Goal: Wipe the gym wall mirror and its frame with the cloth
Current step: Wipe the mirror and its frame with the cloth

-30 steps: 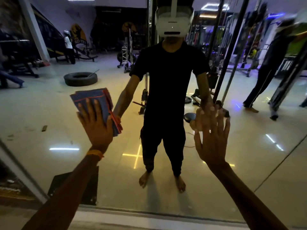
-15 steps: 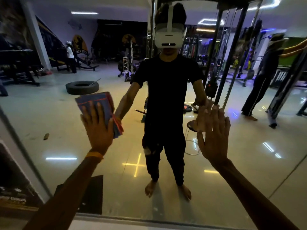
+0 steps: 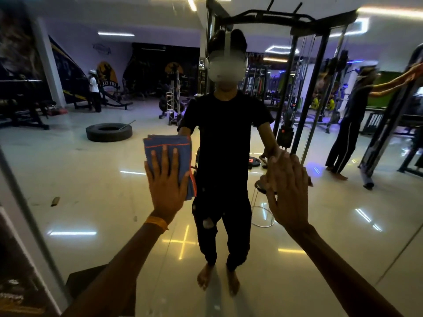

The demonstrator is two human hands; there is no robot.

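The wall mirror (image 3: 96, 184) fills almost the whole view and reflects the gym and a person in black. Its pale frame (image 3: 25, 229) runs slanted down the left side. A folded blue cloth (image 3: 169, 145) with orange stitching lies flat against the glass under my left hand (image 3: 166, 186), whose fingers are spread over it. My right hand (image 3: 287, 191) presses flat on the glass to the right, fingers together and pointing up, with nothing in it.
In the reflection stand a cable machine (image 3: 304, 88), a tyre (image 3: 109, 132) on the glossy floor, a stool (image 3: 263, 202), and another person (image 3: 348, 133) at the right. A dark wall panel (image 3: 13, 271) lies left of the frame.
My left hand has slid the cloth to the right and slightly up across the glass. The view has tilted upward, showing more of the mirror's upper part. My right hand stays pressed on the glass.
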